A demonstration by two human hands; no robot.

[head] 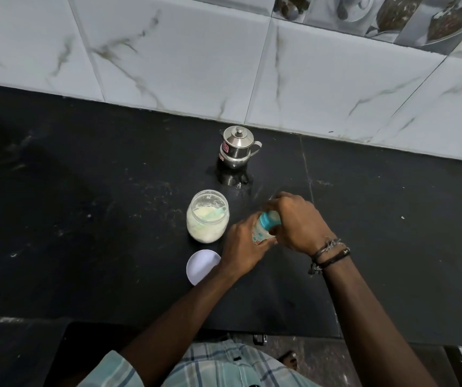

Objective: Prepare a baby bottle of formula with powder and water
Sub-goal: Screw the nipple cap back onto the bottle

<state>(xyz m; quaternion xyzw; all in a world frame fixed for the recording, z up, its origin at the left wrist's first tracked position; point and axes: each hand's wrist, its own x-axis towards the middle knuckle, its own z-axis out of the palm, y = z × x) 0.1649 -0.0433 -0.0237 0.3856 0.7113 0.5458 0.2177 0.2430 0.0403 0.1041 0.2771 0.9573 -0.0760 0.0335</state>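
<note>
Fingers of the right hand (299,222) curl down over the blue cap (269,219) of the baby bottle (262,231), while the left hand (245,247) wraps round the bottle's lower body from the near side. Both hands grip it close together, a little right of the counter's middle.

Black countertop (84,219) runs wide and bare to the left and to the right of the hands; its far edge meets the marbled wall tiles (168,65), its near edge lies just in front of the person's checked shirt (224,364).

Just left of the bottle stands an open jar (207,216) of pale powder with a light green scoop (218,212) lying inside. Its white lid (201,265) lies flat on the counter nearer the person, partly under the left wrist. Farther back, near the wall, sits a small steel pot (238,148) with its lid on.

The bottle is clear with small blue marks and a red patch near its base. It leans slightly, though the hands hide most of it, so whether it rests on the counter I cannot tell. Dark cord bands (330,252) circle the right wrist.
</note>
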